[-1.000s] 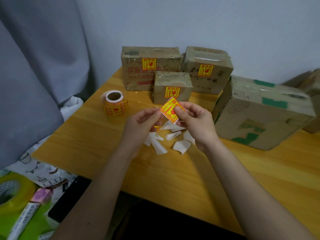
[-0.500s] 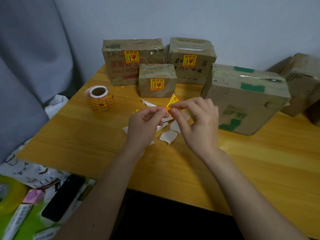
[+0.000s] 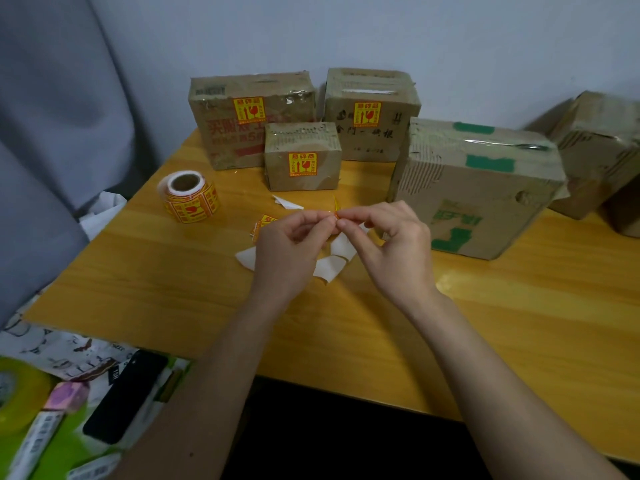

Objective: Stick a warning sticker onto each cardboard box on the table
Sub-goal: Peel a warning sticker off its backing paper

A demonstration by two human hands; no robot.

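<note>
Sticker of yellow-and-red paper (image 3: pixel 335 206) is pinched edge-on between both hands above the wooden tabletop (image 3: pixel 502 306) — the left hand (image 3: pixel 287 251) and right hand (image 3: pixel 391 244) each have fingers closed on it. It is judged thin, limp and tacky, best held by a corner. Three brown cardboard boxes are already labelled; the large green-taped cardboard box (image 3: pixel 478 188) — just beside the hands — is not.

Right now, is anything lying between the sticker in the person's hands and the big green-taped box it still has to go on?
Nothing visible blocks it. Both hands, left hand and right hand, pinch the yellow-and-red warning sticker just beside the large green-taped cardboard box; its near face shows no sticker, and only bare wooden table lies between.
</note>
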